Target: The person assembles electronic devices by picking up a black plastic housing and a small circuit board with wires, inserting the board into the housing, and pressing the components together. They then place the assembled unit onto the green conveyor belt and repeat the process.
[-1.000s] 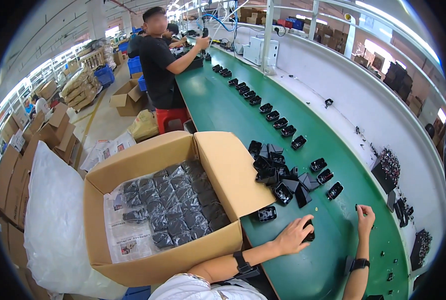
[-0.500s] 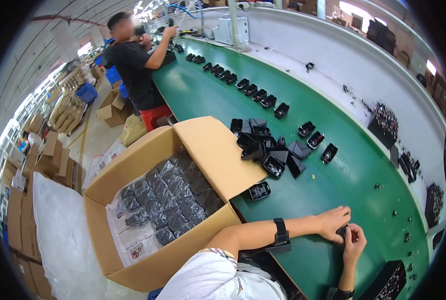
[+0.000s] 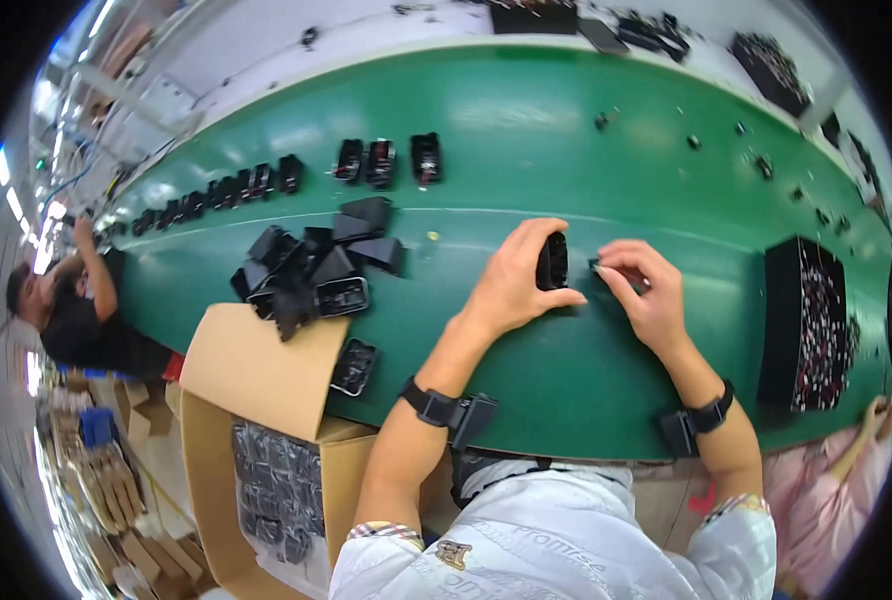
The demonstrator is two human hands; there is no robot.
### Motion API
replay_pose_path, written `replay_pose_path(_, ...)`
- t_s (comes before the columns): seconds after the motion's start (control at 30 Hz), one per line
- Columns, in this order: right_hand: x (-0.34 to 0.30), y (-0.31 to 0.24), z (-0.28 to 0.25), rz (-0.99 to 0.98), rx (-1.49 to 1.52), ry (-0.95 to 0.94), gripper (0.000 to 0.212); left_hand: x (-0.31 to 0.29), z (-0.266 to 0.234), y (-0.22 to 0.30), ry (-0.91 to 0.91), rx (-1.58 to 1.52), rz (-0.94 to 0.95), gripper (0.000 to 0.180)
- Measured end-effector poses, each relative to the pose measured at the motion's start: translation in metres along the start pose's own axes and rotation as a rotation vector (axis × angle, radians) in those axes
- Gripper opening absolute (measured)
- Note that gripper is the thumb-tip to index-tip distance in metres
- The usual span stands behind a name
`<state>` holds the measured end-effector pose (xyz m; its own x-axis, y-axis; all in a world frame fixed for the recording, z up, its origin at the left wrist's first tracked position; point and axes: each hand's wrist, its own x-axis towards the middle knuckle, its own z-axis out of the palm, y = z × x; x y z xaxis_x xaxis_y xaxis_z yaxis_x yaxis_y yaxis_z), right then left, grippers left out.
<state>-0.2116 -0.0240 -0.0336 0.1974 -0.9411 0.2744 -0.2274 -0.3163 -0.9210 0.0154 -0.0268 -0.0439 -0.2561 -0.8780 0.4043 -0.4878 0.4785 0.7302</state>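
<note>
My left hand [image 3: 514, 280] is closed around a black plastic housing [image 3: 553, 262], held on edge just over the green bench, with the thumb and fingers at its two ends. A short gap to the right, my right hand [image 3: 648, 290] pinches a tiny dark part [image 3: 594, 265] between thumb and fingertips. The part is too small to name. To the left lies a jumbled pile of black housings [image 3: 316, 257], and one open housing with parts inside [image 3: 354, 366] lies near the carton flap.
Housings stand in a row [image 3: 236, 188] along the bench [image 3: 526, 380]. An open carton [image 3: 206, 500] holds bagged black pieces at lower left. A black bin of small parts [image 3: 774, 325] is on the right, near scattered small parts [image 3: 763, 167]. Other people [image 3: 71, 310] work at both sides.
My view has swung to the right. My hands were close together over a small dark thing; now they are apart, and the housing shows in the left one.
</note>
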Motion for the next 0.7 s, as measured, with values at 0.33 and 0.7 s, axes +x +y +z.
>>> replay_pose_path(0.33, -0.016, -0.006, 0.001, -0.367, -0.123, -0.033, 0.017, -0.004, 0.013, 0.015, -0.002, -0.243, -0.002, 0.109)
replay_pose_path(0.7, -0.018, -0.006, -0.009, -0.428, -0.250, -0.023, 0.019, 0.001, 0.031, 0.024, 0.051, -0.016, 0.213, 0.091)
